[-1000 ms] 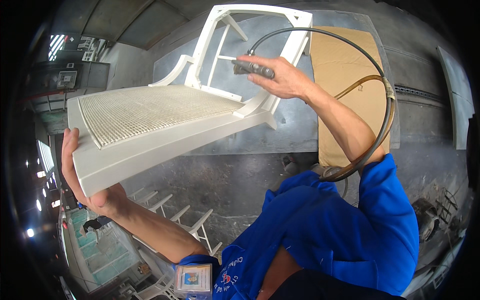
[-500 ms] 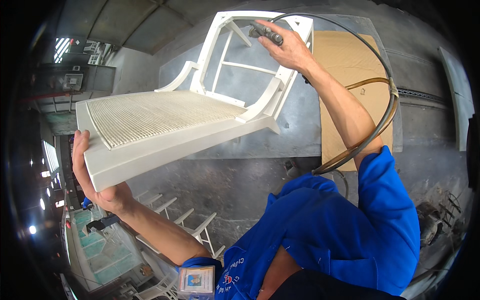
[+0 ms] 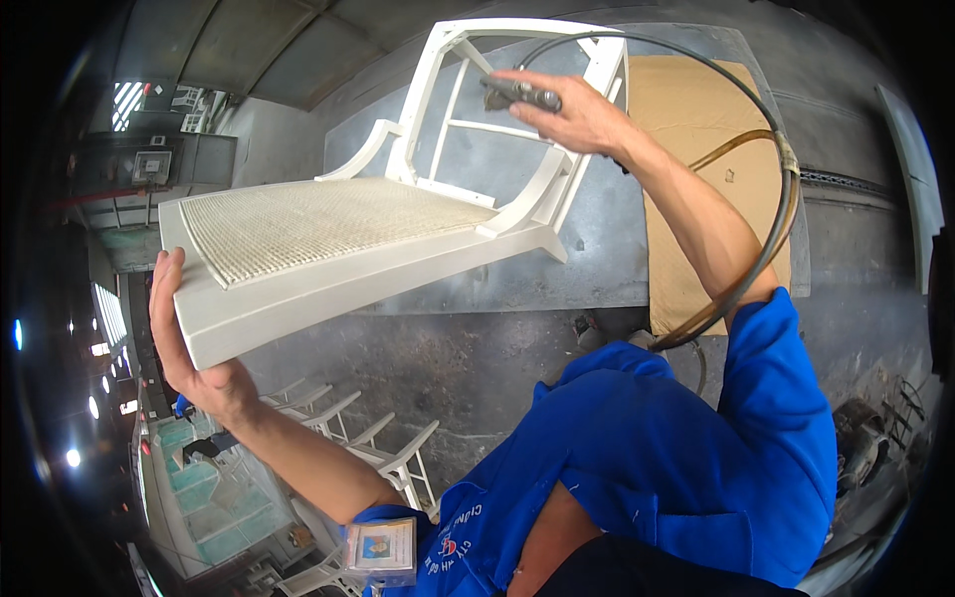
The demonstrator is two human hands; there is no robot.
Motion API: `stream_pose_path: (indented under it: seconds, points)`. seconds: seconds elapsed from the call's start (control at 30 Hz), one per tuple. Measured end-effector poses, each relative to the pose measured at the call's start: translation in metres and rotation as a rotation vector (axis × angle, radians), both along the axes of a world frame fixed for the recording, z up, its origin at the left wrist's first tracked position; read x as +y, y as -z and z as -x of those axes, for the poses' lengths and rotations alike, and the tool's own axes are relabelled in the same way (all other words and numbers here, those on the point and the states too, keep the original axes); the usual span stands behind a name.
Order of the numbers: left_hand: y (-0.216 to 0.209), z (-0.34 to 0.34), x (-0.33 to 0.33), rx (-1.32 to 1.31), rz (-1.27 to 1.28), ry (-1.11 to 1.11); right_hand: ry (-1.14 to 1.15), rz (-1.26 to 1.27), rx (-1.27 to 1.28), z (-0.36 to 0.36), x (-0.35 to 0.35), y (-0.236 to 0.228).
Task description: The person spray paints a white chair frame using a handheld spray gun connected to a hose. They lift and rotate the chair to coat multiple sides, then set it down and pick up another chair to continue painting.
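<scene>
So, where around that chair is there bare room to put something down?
On the grey board, a patch is bare between the white chair and the cardboard. The cardboard's upper part is bare too, between the forearm and arching hose. It is crowded around the right hand, with its dark tool, and at lower left, among white furniture.

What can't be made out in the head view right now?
Spray gun grip: head view, mostly covered by the right hand.
Part of the left hand: head view, behind the near corner of the white chair.
Chair underside: head view, turned away from the camera.
Lower end of the black hose: head view, lost beside the blue clothing.
</scene>
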State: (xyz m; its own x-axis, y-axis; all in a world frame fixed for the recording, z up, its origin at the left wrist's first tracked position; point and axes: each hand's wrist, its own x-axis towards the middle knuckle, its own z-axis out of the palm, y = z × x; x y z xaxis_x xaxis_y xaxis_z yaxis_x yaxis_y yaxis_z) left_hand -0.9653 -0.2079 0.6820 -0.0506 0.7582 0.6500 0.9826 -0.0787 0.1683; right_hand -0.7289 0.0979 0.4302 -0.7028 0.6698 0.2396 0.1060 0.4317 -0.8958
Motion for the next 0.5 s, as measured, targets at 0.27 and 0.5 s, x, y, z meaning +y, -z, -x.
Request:
stream_pose_path:
  seconds: [0.27, 0.5]
  points:
    - [-0.015, 0.087, -0.001, -0.058, 0.124, -0.098, 0.032, 0.306, 0.182, -0.095, -0.049, -0.005]
    - [-0.02, -0.012, -0.012, 0.08, 0.032, -0.263, 0.491, 0.481, 0.265, -0.275, -0.086, 0.02]
